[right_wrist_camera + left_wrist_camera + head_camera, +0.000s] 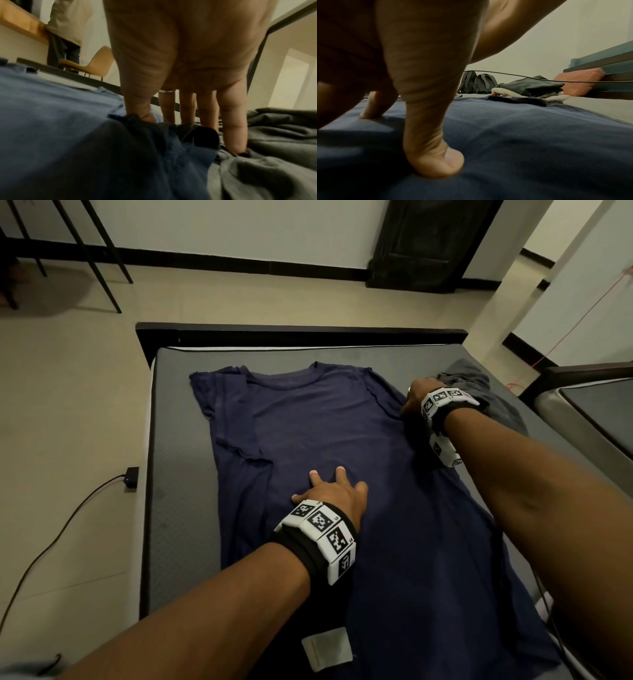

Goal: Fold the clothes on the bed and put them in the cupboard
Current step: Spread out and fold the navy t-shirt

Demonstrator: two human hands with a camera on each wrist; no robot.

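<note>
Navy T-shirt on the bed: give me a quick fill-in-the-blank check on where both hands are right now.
1. The left hand presses spread fingers on the ____ of the navy T-shirt.
2. The right hand pinches the T-shirt's ____.
3. Beside the right hand lies a crumpled ____ garment.
4. The T-shirt lies spread flat on the ____ mattress.

Missing words: middle; sleeve; grey; grey
</note>
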